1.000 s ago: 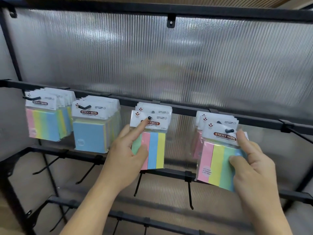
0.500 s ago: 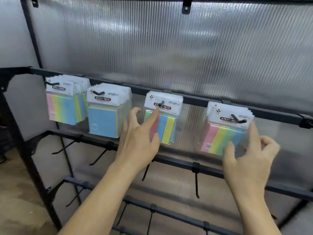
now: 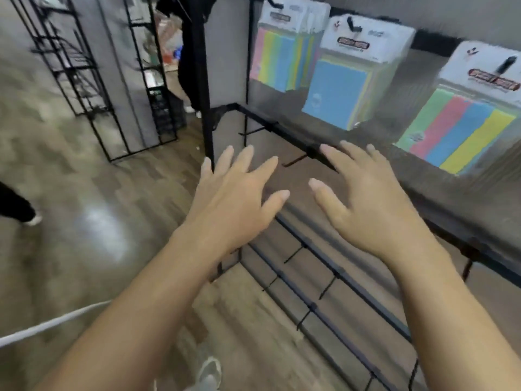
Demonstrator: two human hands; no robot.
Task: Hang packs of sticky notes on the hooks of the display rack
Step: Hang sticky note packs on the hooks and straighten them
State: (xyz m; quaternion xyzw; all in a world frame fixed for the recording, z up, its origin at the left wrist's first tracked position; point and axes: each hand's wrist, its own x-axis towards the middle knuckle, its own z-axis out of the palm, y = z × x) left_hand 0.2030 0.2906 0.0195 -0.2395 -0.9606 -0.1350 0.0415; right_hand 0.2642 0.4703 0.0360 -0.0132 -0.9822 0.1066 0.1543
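I read a wood-plank floor (image 3: 84,263) below and left of the left hand (image 3: 234,204), with a pale glare patch (image 3: 104,230). Beyond that hand, upper left, stands a black wire frame (image 3: 70,66) with a grey panel (image 3: 118,66); a black crate (image 3: 166,114) sits near its foot.

Left hand (image 3: 234,200) and right hand (image 3: 369,204) now off the packs (image 3: 462,131).

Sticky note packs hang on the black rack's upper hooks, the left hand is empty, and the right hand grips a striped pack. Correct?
No: the head view shows the right hand empty too, fingers spread, apart from the hung green, pink, blue and yellow striped pack.
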